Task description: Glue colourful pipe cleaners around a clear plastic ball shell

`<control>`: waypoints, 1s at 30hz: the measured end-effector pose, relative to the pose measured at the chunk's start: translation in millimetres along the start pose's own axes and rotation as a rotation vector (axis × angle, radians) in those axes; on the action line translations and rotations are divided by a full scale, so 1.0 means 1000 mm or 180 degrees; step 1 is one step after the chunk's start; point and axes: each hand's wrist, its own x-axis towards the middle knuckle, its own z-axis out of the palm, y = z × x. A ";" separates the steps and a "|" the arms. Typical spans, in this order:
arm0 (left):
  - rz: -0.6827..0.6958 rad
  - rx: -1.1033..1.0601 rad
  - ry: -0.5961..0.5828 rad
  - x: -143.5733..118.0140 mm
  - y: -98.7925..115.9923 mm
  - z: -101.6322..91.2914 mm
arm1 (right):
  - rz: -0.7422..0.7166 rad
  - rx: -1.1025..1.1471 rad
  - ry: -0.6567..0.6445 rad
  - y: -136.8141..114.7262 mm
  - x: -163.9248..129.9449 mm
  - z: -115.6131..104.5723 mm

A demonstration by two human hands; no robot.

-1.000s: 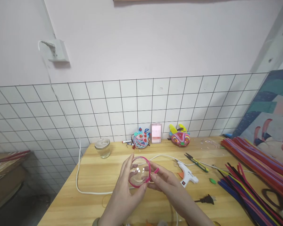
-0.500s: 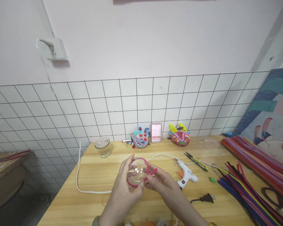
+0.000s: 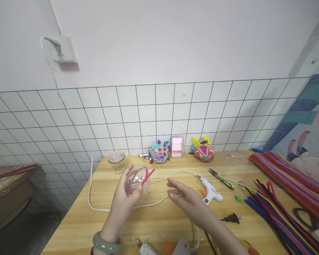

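Observation:
My left hand (image 3: 123, 200) is closed around a clear plastic ball (image 3: 137, 180) above the table. A pink pipe cleaner (image 3: 150, 174) loops round the ball, and its free end sticks out to the upper right near my thumb. My right hand (image 3: 184, 198) is apart from the ball, with fingers stretched toward it and nothing between them. Just right of that hand lies a white glue gun (image 3: 211, 193).
Two decorated animal-face balls, one blue-pink (image 3: 160, 153) and one yellow-eared (image 3: 204, 152), stand by the wall. A glass jar (image 3: 117, 163) sits at back left. Snips (image 3: 220, 177), a black plug (image 3: 231, 218) and bundled pipe cleaners (image 3: 271, 216) lie right. A white cord (image 3: 149, 205) crosses the wooden table.
My right hand has let go of the pipe cleaner and drawn away from the ball. My left hand has moved left with the ball and pipe cleaner.

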 end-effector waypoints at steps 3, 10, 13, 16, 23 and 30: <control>-0.0020 -0.0153 0.0111 0.001 0.005 -0.004 | -0.0070 -0.0616 0.0197 0.005 0.003 -0.006; -0.0077 -0.0337 0.0155 0.000 0.011 0.000 | -0.0185 -0.1198 0.0626 -0.001 -0.001 -0.054; -0.0087 -0.0455 0.0285 0.000 0.011 0.002 | 0.0030 -0.1721 0.0875 0.009 0.000 -0.099; -0.0092 -0.0553 0.0382 0.000 0.011 0.003 | 0.0510 -0.2478 0.1190 0.027 0.007 -0.146; -0.0284 -0.0602 0.0330 -0.003 0.013 0.007 | 0.1414 -0.3772 0.1206 0.073 0.027 -0.179; -0.1027 -0.1345 0.0337 0.000 0.011 0.010 | 0.1283 -0.4102 0.1212 0.084 0.027 -0.178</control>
